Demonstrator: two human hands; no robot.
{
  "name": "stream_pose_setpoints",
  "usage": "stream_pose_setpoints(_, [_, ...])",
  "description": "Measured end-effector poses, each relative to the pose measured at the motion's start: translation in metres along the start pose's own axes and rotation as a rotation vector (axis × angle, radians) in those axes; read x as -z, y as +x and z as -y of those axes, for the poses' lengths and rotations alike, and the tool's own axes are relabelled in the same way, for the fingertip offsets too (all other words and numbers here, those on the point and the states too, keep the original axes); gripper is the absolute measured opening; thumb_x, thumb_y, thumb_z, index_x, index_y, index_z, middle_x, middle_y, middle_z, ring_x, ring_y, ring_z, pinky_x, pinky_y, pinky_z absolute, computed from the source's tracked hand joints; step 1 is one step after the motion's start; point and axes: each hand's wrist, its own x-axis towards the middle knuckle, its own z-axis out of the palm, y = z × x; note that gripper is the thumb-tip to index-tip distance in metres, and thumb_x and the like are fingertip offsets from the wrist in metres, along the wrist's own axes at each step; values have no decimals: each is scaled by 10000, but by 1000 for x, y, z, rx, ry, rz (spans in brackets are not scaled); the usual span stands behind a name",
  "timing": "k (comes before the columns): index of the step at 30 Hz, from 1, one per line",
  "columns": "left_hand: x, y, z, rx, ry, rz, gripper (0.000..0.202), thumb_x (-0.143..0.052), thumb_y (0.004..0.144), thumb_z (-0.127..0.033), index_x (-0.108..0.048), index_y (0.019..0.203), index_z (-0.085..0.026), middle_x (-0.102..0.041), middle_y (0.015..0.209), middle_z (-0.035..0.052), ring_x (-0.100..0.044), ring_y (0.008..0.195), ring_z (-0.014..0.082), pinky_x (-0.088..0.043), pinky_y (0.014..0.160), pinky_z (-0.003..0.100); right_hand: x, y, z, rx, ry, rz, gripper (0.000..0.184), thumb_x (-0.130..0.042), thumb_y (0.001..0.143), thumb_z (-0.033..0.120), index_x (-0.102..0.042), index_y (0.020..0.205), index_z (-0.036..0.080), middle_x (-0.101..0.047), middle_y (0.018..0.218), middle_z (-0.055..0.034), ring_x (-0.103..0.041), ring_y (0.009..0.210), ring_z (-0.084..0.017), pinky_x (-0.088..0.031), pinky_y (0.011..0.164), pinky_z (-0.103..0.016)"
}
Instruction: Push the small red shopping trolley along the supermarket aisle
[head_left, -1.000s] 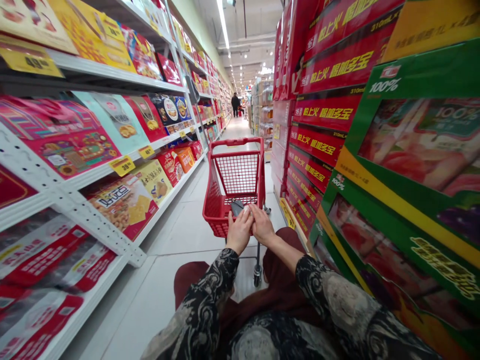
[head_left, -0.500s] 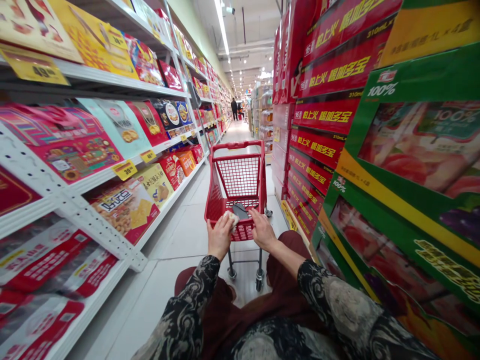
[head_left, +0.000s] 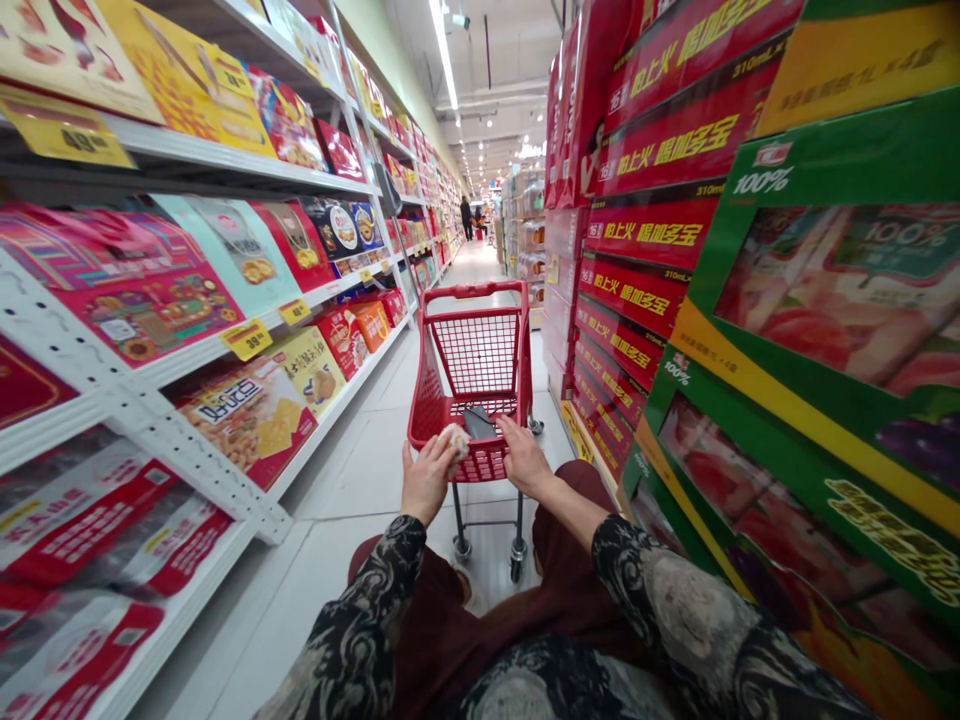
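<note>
My left hand (head_left: 427, 480) is raised a little with the wrist bent, and its fingers (head_left: 429, 462) are closed around a small pale crumpled thing (head_left: 454, 440). It looks soft, maybe tissue or cloth, but I cannot tell exactly. This thing is just over the near edge of the red shopping cart (head_left: 472, 288), in the middle low part of the frame. My right hand (head_left: 525, 462) lies on the same edge, with the fingers (head_left: 510, 428) bent a little, but I cannot tell if they grip it or only rest. The cart is small, with a red mesh basket and a thin metal frame, and I count three wheels in view. One dark flat object (head_left: 478, 423) lies inside the basket, beside my hands. My two arms come from the bottom of the frame in black and grey patterned sleeves (head_left: 660, 590), over dark reddish cloth (head_left: 570, 540).

On the left stands a white perforated metal shelf (head_left: 127, 400) with printed boxes and yellow price tags. On the right, red cartons (head_left: 645, 230) and green fruit-printed boxes (head_left: 832, 290) are stacked high.
</note>
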Motion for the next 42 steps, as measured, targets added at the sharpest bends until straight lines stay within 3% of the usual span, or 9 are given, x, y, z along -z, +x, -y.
stream_pose_setpoints(3, [0,-4,15,95,5,-35,319,-407,842,-178,-567,1092,-297,-461,1362,38,-483,1188,227,-152,1044,614,1,1,2,-18,-24,23,705,-404,633,8,-384,1333,80,-390,1385,-171,-347,1285,-235,-295,1045,-454])
stream_pose_setpoints(6, [-1,-3,13,159,-3,-61,318,-416,832,-178,-565,1096,-275,-464,1360,56,-487,1183,224,-187,1038,603,1,1,5,-31,-33,26,697,-402,633,2,-397,1325,84,-397,1380,-169,-355,1278,-226,-299,1044,-441])
stream_pose_setpoints(10, [-4,7,-16,85,-30,-22,436,-397,821,-146,-486,1237,-243,-458,1364,74,-459,1213,212,-242,1044,540,0,0,11,-57,-59,25,678,-421,640,11,-413,1314,83,-388,1384,-169,-329,1290,-239,-292,1043,-453])
stream_pose_setpoints(16, [-6,18,-58,4,-9,49,489,-369,835,-178,-419,1312,-278,-376,1421,54,-374,1279,255,-212,1046,572,1,-3,14,-77,-95,72,672,-430,651,26,-407,1319,96,-370,1401,-158,-301,1304,-250,-273,1044,-478])
stream_pose_setpoints(20, [-6,14,-42,13,13,63,471,-341,855,-194,-417,1313,-278,-381,1419,61,-382,1273,254,-185,1054,584,4,-3,13,-78,-108,70,682,-433,652,21,-401,1326,123,-380,1398,-143,-305,1304,-240,-263,1046,-473])
stream_pose_setpoints(26, [-6,6,1,239,114,58,464,-274,874,-185,-411,1316,-218,-343,1441,84,-385,1259,284,-203,1023,624,1,-3,11,-76,-109,71,673,-437,666,30,-394,1332,116,-365,1408,-139,-290,1312,-244,-242,1057,-469])
stream_pose_setpoints(30, [-10,8,-15,237,115,43,474,-300,867,-200,-391,1332,-198,-309,1457,93,-348,1281,293,-246,1019,589,-2,-4,10,-78,-116,57,666,-442,667,35,-400,1328,113,-365,1409,-137,-275,1318,-250,-246,1056,-468])
stream_pose_setpoints(36, [-10,16,-57,24,21,62,471,-349,855,-212,-408,1317,-282,-335,1448,64,-349,1290,261,-224,1042,564,2,-5,8,-61,-114,62,668,-435,662,25,-404,1322,119,-380,1398,-139,-289,1311,-240,-270,1046,-467])
stream_pose_setpoints(42, [0,11,-20,214,63,59,449,-345,851,-221,-438,1290,-236,-376,1421,106,-391,1257,264,-248,1021,583,1,-5,5,-54,-119,71,640,-432,685,36,-407,1322,85,-367,1403,-158,-281,1314,-260,-270,1042,-483])
